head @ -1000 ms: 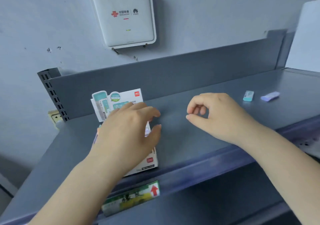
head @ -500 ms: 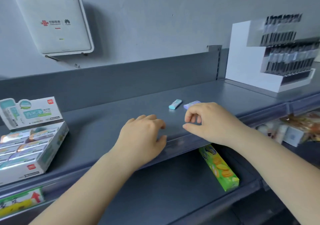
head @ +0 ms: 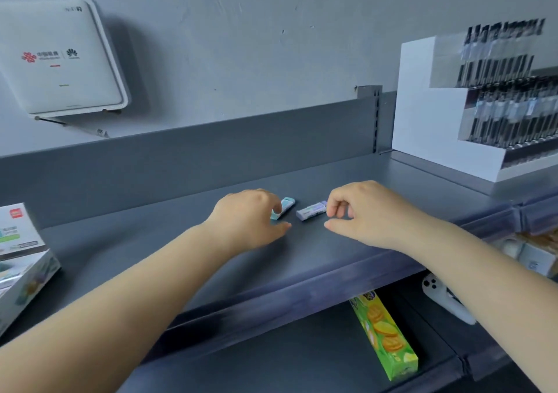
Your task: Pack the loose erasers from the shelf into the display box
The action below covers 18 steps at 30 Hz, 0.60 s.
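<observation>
shelf (head: 347, 250) was a dark slate grey, wall (head: 241, 45) a paler grey. one eraser (head: 286, 206) was teal with white, the other eraser (head: 311, 210) lilac with a white printed sleeve. display box (head: 21, 259) was white with teal-green bits and a small red logo. biscuit box (head: 385, 335) below was lime green with orange rounds. router (head: 57, 57) was white with a red logo.

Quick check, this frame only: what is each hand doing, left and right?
Left hand: fingers on the teal eraser; a grip cannot be told.
Right hand: open, fingers loosely curled at the purple eraser, holding nothing.
</observation>
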Motion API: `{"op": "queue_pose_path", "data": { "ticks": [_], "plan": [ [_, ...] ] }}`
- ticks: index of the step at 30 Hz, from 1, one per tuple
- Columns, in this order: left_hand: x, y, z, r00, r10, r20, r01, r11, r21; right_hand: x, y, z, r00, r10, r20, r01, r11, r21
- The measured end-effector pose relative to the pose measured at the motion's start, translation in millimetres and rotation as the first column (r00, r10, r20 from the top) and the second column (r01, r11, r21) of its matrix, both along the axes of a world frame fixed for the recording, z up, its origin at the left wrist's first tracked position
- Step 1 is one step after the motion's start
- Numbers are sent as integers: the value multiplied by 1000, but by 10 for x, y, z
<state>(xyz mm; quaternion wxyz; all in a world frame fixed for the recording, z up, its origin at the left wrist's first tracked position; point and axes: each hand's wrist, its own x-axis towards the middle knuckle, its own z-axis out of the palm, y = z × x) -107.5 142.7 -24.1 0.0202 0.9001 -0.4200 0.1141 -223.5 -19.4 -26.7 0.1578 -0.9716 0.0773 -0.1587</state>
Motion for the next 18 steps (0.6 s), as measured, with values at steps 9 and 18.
{"op": "queue_pose_path", "data": {
  "ticks": [9,18],
  "plan": [
    [563,-451,-2,977,89,-194,-81,995,49,565,-373,86,948,200,-247,-238,962,-135],
    [622,-607,104,903,97,-419,-111,994,-8,847,-496,71,873,397,-282,-427,903,-53]
  ]
}}
